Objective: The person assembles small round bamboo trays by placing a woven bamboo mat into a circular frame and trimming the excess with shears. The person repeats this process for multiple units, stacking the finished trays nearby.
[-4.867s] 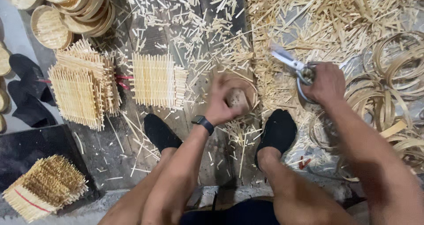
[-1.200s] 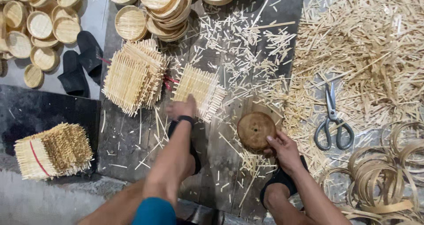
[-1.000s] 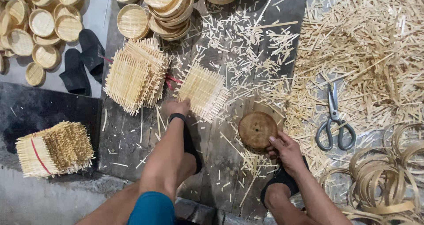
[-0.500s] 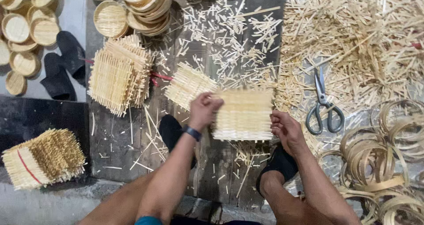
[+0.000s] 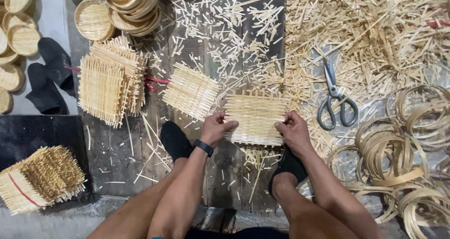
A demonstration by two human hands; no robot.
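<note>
head view, looking straight down at the floor between the person's knees. one woven mat [image 5: 255, 119], square, pale strips, held flat by both hands just above the dark planks [image 5: 117, 150]: left hand [image 5: 216, 127] pinches its left edge, thumb on top and fingers curled under; right hand [image 5: 293, 129] pinches its right edge the same way, fingers bunched together. one black wristband [image 5: 204, 147] on the left wrist. two feet in black socks: left foot [image 5: 176, 139] just below the spare mat, right foot [image 5: 288, 166] under the held mat's lower right corner. one loose woven mat [image 5: 191, 91] lying tilted on the planks, just left of the held one and apart from it. one stack of woven mats [image 5: 110, 84] further left, sheets too many and too closely overlapped to count, with a red tie [image 5: 152, 82] showing at its right side. one tied bundle of mats [image 5: 40, 178] at lower left, banded in red, lying on a black sheet. one pair of scissors [image 5: 335, 98], grey handles, blades shut, lying right of the held mat among offcuts. one heap of split strips [image 5: 375, 28] covering the upper right. round hoops [image 5: 403, 145] at right, at least ten, overlapping, exact number unclear. shallow round trays [image 5: 93, 18] at top left, one lying alone beside a nested stack, several more along the left edge, partly cut off. two black slippers [image 5: 49, 77] at left, side by side.
</note>
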